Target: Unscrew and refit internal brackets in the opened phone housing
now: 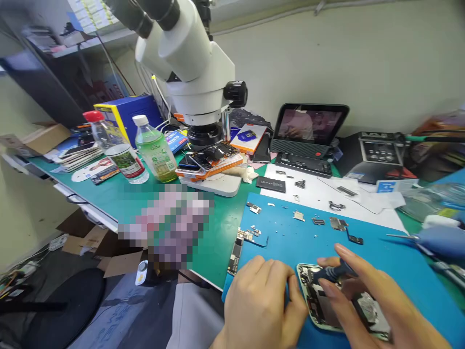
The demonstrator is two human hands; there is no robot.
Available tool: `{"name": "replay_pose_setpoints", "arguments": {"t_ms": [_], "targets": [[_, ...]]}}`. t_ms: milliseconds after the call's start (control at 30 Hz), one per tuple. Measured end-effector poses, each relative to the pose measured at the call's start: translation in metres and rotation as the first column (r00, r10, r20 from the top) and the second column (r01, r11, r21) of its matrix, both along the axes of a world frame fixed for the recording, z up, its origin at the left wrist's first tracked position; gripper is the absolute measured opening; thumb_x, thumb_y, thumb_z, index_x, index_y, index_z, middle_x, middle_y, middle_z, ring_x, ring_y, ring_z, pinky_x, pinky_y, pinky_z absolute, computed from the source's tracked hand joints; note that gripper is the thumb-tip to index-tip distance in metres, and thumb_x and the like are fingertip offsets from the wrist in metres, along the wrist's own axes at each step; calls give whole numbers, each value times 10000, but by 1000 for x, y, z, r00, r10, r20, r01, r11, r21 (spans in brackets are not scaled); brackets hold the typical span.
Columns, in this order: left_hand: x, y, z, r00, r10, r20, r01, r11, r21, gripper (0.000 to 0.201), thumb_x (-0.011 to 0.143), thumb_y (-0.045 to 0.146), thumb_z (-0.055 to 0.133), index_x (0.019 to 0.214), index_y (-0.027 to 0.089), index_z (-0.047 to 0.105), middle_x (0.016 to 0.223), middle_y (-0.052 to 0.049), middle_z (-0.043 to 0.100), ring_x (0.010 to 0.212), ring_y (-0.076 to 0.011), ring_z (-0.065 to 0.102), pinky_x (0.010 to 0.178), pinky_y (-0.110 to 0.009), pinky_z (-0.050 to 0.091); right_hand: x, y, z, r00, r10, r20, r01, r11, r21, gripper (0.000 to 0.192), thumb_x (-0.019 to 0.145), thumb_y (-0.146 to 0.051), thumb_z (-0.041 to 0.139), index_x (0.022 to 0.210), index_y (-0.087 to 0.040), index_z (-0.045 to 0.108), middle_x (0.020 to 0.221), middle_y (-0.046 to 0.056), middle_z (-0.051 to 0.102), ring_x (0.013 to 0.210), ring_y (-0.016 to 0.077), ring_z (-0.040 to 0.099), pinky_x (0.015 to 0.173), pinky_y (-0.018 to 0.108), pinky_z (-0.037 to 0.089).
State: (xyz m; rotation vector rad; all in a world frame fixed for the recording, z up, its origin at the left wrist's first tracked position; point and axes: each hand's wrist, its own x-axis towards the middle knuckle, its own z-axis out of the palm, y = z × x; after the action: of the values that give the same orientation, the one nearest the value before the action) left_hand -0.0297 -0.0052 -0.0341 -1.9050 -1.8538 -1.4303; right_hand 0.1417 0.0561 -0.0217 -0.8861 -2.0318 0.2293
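An opened phone (319, 310) with a pale green frame lies on the blue work mat (290, 252), its inner parts showing. My right hand (378, 300) grips a dark screwdriver (336, 272) between thumb and fingers, its lower end over the upper part of the phone. My palm and fingers cover much of the phone's right side. My left hand (263, 300) rests at the phone's left edge with curled fingers; whatever lies between its fingertips is hidden. Small phone parts, among them a metal bracket (299, 216) and a camera module (356, 238), are spread above both hands.
A white microscope (192, 58) stands behind on the left, with phones stacked on its base (221, 184). Two bottles, one red-capped (125, 157) and one green (156, 152), stand beside it. A screen device (310, 126) is at the back. A blue-handled screwdriver (439, 239) lies right.
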Motion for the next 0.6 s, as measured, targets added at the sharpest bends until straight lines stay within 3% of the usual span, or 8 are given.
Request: {"name": "replay_pose_setpoints", "arguments": {"t_ms": [133, 267, 367, 467, 600], "targets": [[4, -3, -8, 999, -10, 49, 11, 1000, -22, 242, 1060, 79, 456, 912, 257, 526, 747, 21, 593, 670, -203, 498, 647, -384, 354, -11, -6, 16, 979, -158, -131, 140, 981, -137, 352, 1073, -367, 707, 1424, -348, 675, 1110, 32, 850, 817, 220, 830, 800, 358, 715], [5, -6, -11, 997, -33, 66, 35, 999, -26, 246, 1065, 77, 443, 912, 261, 501, 750, 25, 558, 675, -203, 483, 654, -381, 338, -20, 0, 31, 916, -187, -355, 68, 944, -322, 416, 1034, -397, 751, 1417, -326, 603, 1038, 29, 848, 719, 195, 820, 645, 277, 714], [5, -6, -10, 996, -41, 80, 44, 998, -33, 242, 1064, 73, 441, 922, 261, 497, 765, 26, 565, 683, -201, 495, 661, -374, 343, -28, 6, 33, 971, -137, -197, 68, 944, -321, 421, 1096, -389, 671, 1505, -357, 574, 1168, 17, 850, 894, 176, 857, 761, 240, 722], [4, -5, -9, 994, -44, 102, 47, 998, -30, 238, 1059, 72, 439, 929, 263, 497, 771, 26, 578, 684, -197, 509, 662, -367, 351, -33, 10, 28, 998, -66, -24, 58, 967, -248, 307, 1145, -367, 590, 1450, -388, 606, 1260, -18, 840, 1094, 169, 850, 767, 194, 701], [2, -5, -7, 986, -58, 157, 65, 997, -41, 218, 1048, 98, 450, 919, 266, 501, 755, 34, 588, 665, -181, 532, 643, -352, 364, -34, 11, 22, 999, -31, 10, 32, 983, -179, 221, 1148, -367, 585, 1365, -369, 627, 1264, -36, 842, 1135, 167, 845, 794, 188, 695]]}}
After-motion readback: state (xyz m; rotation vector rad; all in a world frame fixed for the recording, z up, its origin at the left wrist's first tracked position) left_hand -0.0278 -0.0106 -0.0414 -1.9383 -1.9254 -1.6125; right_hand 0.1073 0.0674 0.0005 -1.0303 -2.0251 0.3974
